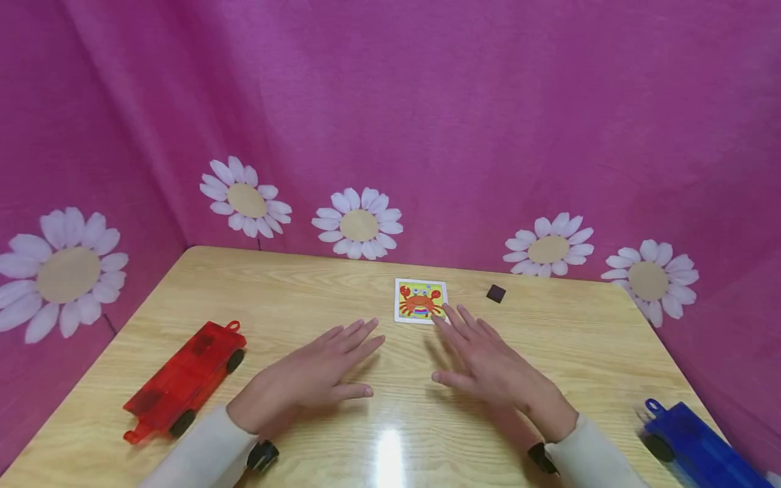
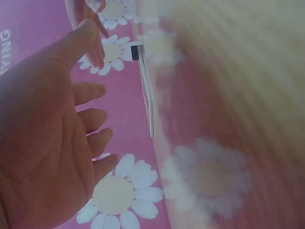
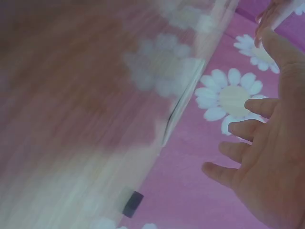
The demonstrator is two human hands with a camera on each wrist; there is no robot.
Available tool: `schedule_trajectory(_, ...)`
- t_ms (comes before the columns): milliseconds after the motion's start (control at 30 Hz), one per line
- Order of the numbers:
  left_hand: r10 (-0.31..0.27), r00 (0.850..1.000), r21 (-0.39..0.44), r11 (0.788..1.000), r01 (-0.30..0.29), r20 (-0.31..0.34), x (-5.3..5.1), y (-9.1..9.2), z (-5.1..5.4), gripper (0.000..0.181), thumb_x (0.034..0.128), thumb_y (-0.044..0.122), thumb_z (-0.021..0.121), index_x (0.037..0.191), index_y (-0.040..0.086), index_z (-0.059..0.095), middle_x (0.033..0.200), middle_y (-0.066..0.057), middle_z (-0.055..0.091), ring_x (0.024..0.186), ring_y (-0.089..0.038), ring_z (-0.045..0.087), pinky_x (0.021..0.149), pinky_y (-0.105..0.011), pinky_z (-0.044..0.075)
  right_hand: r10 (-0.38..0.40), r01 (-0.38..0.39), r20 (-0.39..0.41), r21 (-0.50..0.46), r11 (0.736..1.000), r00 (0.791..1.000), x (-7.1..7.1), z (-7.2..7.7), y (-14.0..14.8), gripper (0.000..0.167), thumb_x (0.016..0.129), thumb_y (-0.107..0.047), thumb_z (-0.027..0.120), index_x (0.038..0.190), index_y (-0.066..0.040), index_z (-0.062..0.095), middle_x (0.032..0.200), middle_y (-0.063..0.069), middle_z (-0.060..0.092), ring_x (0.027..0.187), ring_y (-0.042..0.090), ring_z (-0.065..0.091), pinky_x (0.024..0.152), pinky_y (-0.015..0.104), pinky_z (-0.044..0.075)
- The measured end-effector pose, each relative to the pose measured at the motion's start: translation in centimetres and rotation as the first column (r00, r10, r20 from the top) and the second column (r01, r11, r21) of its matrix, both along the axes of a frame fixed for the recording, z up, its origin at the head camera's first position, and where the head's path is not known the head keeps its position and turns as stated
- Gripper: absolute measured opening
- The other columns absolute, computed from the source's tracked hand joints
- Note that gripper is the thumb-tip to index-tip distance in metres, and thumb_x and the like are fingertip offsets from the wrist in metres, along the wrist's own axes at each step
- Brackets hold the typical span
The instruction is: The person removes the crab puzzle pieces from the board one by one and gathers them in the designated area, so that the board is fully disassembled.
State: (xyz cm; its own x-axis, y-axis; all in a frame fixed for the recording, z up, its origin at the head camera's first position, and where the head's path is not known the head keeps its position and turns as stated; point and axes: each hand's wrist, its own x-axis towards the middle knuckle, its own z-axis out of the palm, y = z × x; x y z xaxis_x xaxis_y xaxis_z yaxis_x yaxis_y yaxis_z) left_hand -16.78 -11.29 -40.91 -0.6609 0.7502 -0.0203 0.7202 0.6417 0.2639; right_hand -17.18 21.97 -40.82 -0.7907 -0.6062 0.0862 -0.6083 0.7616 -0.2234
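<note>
Released grips: left hand point(image 1: 320, 369) and right hand point(image 1: 495, 369) hovering over the table point(image 1: 305, 285)

Both hands are extending from the near edge of the table toward its middle, their fingers point(image 1: 368, 348) straight or slightly bent and grasping nothing. One square crab picture point(image 1: 419, 299) with a white border is lying flat toward the far edge, between the left and right edges. From the head view, the right hand's fingertips point(image 1: 453, 316) are overlapping the picture's near right corner — yet the right wrist view is showing that hand apart from it. The left hand is hanging short of the picture, on the table's left side.

Toward the far right corner, a small dark square point(image 1: 496, 293) is sitting near the picture. A red wheeled toy point(image 1: 183, 379) is standing by the left edge, slanting along it, while a blue wheeled toy point(image 1: 702, 444) is standing by the right edge, close to the near right corner and partly out of view. Beyond the far edge, a pink cloth point(image 1: 427, 122) is hanging — white flowers point(image 1: 358, 225) are dotting its lower part
</note>
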Motion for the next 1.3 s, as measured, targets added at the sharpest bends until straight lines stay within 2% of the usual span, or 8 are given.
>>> schedule_trajectory(133, 0.005, 0.999, -0.007, 1.000, -0.005, 0.033, -1.1, 0.9, 0.0, 0.082, 0.1023, 0.060, 0.052, 0.165, 0.015, 0.025, 0.172, -0.007, 0.013, 0.156, -0.024, 0.010, 0.123, -0.045, 0.014, -0.017, 0.020, 0.067, -0.044, 0.999, 0.998, -2.1, -0.2, 0.3, 0.088, 0.101, -0.064, 0.052, 0.166, -0.012, 0.022, 0.169, 0.014, 0.016, 0.155, 0.038, 0.013, 0.118, 0.061, 0.022)
schedule_trajectory(300, 0.000, 0.995, 0.016, 1.000, -0.002, 0.097, -2.9, 2.4, -0.3, 0.081, 0.1027, 0.060, 0.051, 0.165, 0.016, 0.025, 0.172, -0.006, 0.014, 0.156, -0.023, 0.012, 0.123, -0.043, 0.016, -0.037, 0.047, 0.121, -0.077, 0.996, 0.992, -5.0, -0.8, 0.6, 0.082, 0.105, -0.053, 0.054, 0.161, -0.001, 0.027, 0.167, 0.019, 0.022, 0.151, 0.045, 0.020, 0.117, 0.060, 0.026)
schedule_trajectory(500, 0.024, 0.988, -0.017, 1.000, -0.022, 0.155, -4.7, 4.0, -0.5, 0.082, 0.1020, 0.062, 0.050, 0.165, 0.017, 0.024, 0.171, -0.005, 0.016, 0.156, -0.022, 0.011, 0.123, -0.042, 0.016, -0.112, 0.118, 0.162, -0.026, 0.993, 0.980, -7.9, -1.1, 0.9, 0.080, 0.106, -0.052, 0.050, 0.163, -0.002, 0.025, 0.168, 0.017, 0.021, 0.153, 0.041, 0.018, 0.119, 0.057, 0.023)
schedule_trajectory(700, 0.027, 0.985, -0.051, 0.999, -0.018, 0.173, -5.6, 5.0, -0.7, 0.080, 0.1030, 0.058, 0.052, 0.164, 0.012, 0.028, 0.170, -0.005, 0.019, 0.156, -0.024, 0.012, 0.124, -0.041, 0.014, -0.143, 0.152, 0.244, -0.018, 0.988, 0.959, -10.0, -1.3, 1.4, 0.079, 0.107, -0.050, 0.051, 0.163, -0.003, 0.022, 0.167, 0.019, 0.024, 0.153, 0.042, 0.017, 0.120, 0.057, 0.021)
schedule_trajectory(867, 0.045, 0.980, -0.062, 0.998, -0.033, 0.195, -5.8, 5.6, -0.9, 0.081, 0.1025, 0.059, 0.052, 0.163, 0.009, 0.030, 0.169, -0.006, 0.022, 0.156, -0.025, 0.015, 0.123, -0.041, 0.016, -0.157, 0.165, 0.260, -0.009, 0.986, 0.953, -11.0, -1.7, 1.7, 0.074, 0.106, -0.050, 0.052, 0.160, -0.004, 0.032, 0.163, 0.019, 0.033, 0.150, 0.044, 0.024, 0.116, 0.061, 0.028)
schedule_trajectory(967, 0.069, 0.974, -0.068, 0.996, -0.056, 0.215, -5.8, 5.7, -1.1, 0.082, 0.1022, 0.060, 0.052, 0.162, 0.008, 0.031, 0.169, -0.006, 0.022, 0.155, -0.023, 0.016, 0.123, -0.041, 0.018, -0.170, 0.172, 0.261, 0.014, 0.985, 0.950, -11.2, -1.8, 1.5, 0.073, 0.106, -0.051, 0.051, 0.159, -0.003, 0.035, 0.163, 0.019, 0.033, 0.150, 0.046, 0.025, 0.115, 0.063, 0.029)
schedule_trajectory(1133, 0.089, 0.969, -0.072, 0.995, -0.075, 0.231, -5.8, 5.8, -1.2, 0.081, 0.1019, 0.058, 0.054, 0.162, 0.009, 0.032, 0.170, -0.004, 0.022, 0.155, -0.021, 0.018, 0.123, -0.041, 0.019, -0.200, 0.190, 0.263, 0.064, 0.980, 0.944, -11.2, -1.9, 1.4, 0.079, 0.106, -0.057, 0.047, 0.162, -0.004, 0.028, 0.166, 0.020, 0.027, 0.151, 0.047, 0.021, 0.114, 0.065, 0.027)
schedule_trajectory(1300, 0.096, 0.967, -0.076, 0.994, -0.080, 0.237, -5.9, 5.8, -1.3, 0.080, 0.1015, 0.058, 0.055, 0.162, 0.010, 0.034, 0.169, -0.002, 0.023, 0.155, -0.021, 0.018, 0.123, -0.041, 0.019, -0.217, 0.210, 0.276, 0.058, 0.976, 0.936, -11.1, -1.9, 1.3, 0.080, 0.105, -0.058, 0.048, 0.163, -0.006, 0.028, 0.165, 0.019, 0.028, 0.151, 0.047, 0.021, 0.114, 0.067, 0.026)
